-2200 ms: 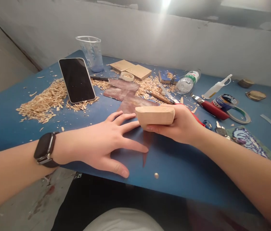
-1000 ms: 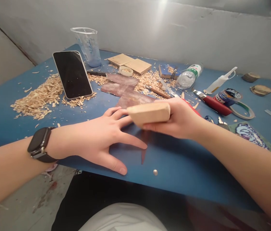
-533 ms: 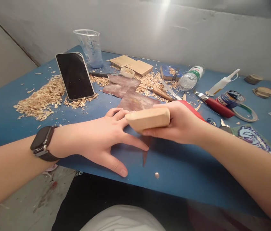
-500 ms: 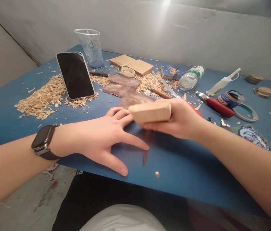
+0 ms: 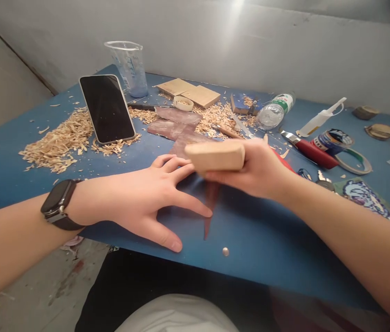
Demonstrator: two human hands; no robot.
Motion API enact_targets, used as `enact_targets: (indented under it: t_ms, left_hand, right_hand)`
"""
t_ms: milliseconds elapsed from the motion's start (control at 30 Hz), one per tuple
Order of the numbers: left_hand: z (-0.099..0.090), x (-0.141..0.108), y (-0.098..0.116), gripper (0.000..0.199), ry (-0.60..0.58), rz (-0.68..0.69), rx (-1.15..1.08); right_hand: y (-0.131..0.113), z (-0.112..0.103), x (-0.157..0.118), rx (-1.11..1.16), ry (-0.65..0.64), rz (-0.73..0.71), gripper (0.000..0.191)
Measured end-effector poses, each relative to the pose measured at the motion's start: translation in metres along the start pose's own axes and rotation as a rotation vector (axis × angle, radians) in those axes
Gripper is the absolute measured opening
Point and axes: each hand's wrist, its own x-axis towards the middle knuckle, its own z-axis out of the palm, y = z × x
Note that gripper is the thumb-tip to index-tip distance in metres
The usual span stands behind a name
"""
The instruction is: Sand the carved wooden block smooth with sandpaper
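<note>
My right hand (image 5: pixel 255 170) is wrapped round a pale block of wood (image 5: pixel 215 157) with rounded edges, held just over the blue tabletop (image 5: pixel 250 230). Beneath the block lies a narrow brown strip (image 5: pixel 210 203), apparently sandpaper, with a pointed end toward me; the block hides its upper part. Spread flat on the table, my left hand (image 5: pixel 153 198) has its index fingertip on the strip's edge. Its other fingers reach to the larger brown sandpaper sheets (image 5: pixel 181 127) behind. Whether the block touches the strip cannot be made out.
A phone (image 5: pixel 108 108) leans upright among wood shavings (image 5: pixel 59 140). Behind are a plastic measuring cup (image 5: pixel 129 69) and wooden boards (image 5: pixel 201 96). On the right lie a bottle (image 5: pixel 276 110), a red-handled cutter (image 5: pixel 315 152), tape (image 5: pixel 357 161) and keys (image 5: pixel 324 180). A small silvery disc (image 5: pixel 225 251) sits near the front edge.
The block in my right hand has tilted slightly and shifted a little, showing more of the brown strip below it. My left hand stays spread in nearly the same place.
</note>
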Motion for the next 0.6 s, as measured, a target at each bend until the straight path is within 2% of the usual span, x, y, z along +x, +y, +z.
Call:
enact_targets:
  t_ms: [67,200,300,433,533,600]
  left_hand:
    - [0.0001,-0.0007,-0.0002,0.068,-0.021,-0.024,0.008]
    - [-0.0009,-0.0001,-0.0002,0.068,-0.078,-0.023,-0.037]
    - [-0.0010,0.0016,0.0001,0.068,-0.030,-0.036,-0.025]
    - [-0.0005,0.0022,0.0004,0.064,-0.068,-0.005,-0.064]
    - [0.0003,0.0004,0.0007,0.069,-0.020,-0.022,-0.030]
    - [0.0009,-0.0007,0.0008,0.069,-0.012,-0.030,-0.028]
  right_hand:
    - [0.0014,-0.0003,-0.0004,0.007,0.064,0.004,0.023]
    - [-0.0006,0.0006,-0.0017,0.021,-0.061,-0.006,0.017]
    - [-0.0035,0.0025,-0.0018,0.067,0.027,0.045,0.022]
    - [-0.0054,0.0048,-0.0020,0.072,-0.087,0.019,0.021]
    - [-0.0026,0.0040,-0.0013,0.074,0.032,0.054,0.024]
    - [-0.0001,0.0028,-0.0006,0.047,0.035,0.046,0.022]
